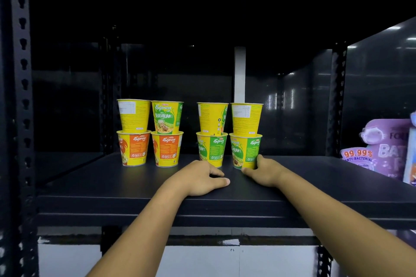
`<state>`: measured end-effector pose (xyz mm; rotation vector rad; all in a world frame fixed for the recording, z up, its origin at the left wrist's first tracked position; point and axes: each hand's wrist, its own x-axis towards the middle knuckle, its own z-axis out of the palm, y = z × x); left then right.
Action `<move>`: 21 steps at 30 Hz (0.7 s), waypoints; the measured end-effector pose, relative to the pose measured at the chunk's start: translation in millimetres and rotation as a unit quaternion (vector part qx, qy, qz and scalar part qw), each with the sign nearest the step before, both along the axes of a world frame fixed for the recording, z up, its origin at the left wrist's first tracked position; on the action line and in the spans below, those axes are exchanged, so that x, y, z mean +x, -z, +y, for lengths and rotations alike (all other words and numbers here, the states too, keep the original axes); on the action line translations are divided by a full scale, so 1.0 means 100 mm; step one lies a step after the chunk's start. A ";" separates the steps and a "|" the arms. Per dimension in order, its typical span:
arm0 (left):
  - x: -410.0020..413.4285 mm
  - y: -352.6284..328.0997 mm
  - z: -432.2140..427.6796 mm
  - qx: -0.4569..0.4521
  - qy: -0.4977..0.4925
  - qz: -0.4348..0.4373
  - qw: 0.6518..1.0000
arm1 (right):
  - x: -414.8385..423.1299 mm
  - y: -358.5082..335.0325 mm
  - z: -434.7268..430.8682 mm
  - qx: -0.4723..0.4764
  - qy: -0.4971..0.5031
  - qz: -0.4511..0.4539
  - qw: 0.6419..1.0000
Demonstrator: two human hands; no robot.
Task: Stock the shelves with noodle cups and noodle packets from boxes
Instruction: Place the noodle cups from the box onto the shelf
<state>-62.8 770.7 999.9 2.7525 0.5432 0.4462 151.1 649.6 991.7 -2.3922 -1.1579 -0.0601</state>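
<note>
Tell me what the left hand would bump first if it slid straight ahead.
Probably the green noodle cup at the bottom of the third stack from the left, just beyond the left hand; the gap is unclear.

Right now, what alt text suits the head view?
Two hands reach onto a dark shelf bearing four two-high stacks of noodle cups; the right hand holds the rightmost bottom cup, the left hand rests on the shelf nearby.

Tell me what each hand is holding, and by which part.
The right hand grips the rightmost bottom green cup at its base, thumb in front, fingers round its right side. The left hand rests on the shelf, holding nothing.
</note>
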 end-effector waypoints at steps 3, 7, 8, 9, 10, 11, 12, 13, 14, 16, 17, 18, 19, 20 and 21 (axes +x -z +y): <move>0.00 0.00 0.00 0.000 0.001 -0.003 1.000 | -0.12 0.00 -0.15 -0.012 -0.008 -0.049 0.999; 0.00 0.00 -0.01 0.003 0.002 -0.001 1.000 | -0.27 0.00 -0.36 -0.017 -0.054 -0.083 0.995; 0.00 -0.01 -0.02 0.004 0.002 -0.001 1.000 | -0.30 0.00 -0.42 -0.013 -0.067 -0.085 0.994; -0.01 -0.01 -0.03 0.005 0.003 -0.001 1.000 | -0.33 0.00 -0.47 -0.011 -0.079 -0.086 0.993; -0.02 -0.01 -0.04 0.007 0.004 0.000 1.000 | -0.36 0.00 -0.53 -0.010 -0.089 -0.087 0.992; -0.03 -0.01 -0.05 0.009 0.006 0.000 1.000 | -0.40 0.01 -0.58 -0.009 -0.097 -0.091 0.991; -0.04 -0.01 -0.06 0.012 0.008 -0.001 1.000 | -0.43 0.01 -0.62 -0.006 -0.102 -0.095 0.990; -0.05 -0.01 -0.07 0.015 0.010 -0.003 1.000 | -0.46 0.02 -0.67 -0.001 -0.105 -0.099 0.990; -0.06 -0.01 -0.08 0.018 0.010 -0.005 1.000 | -0.49 0.03 -0.70 0.004 -0.108 -0.102 0.989; -0.08 -0.02 -0.12 0.024 0.007 -0.012 1.000 | -0.57 0.07 -0.77 0.002 -0.113 -0.124 0.986; -0.09 -0.02 -0.14 0.028 0.006 -0.015 0.999 | -0.60 0.09 -0.80 -0.004 -0.113 -0.141 0.984; -0.10 -0.02 -0.16 0.032 0.004 -0.017 0.999 | -0.64 0.11 -0.83 -0.009 -0.111 -0.159 0.981; -0.11 -0.02 -0.17 0.037 0.001 -0.018 0.999 | -0.68 0.13 -0.86 -0.015 -0.104 -0.176 0.979; -0.13 -0.02 -0.19 0.043 -0.002 -0.018 0.999 | -0.72 0.15 -0.90 -0.017 -0.097 -0.191 0.977; -0.15 -0.02 -0.22 0.050 -0.005 -0.016 0.999 | -0.75 0.18 -0.93 -0.017 -0.092 -0.202 0.975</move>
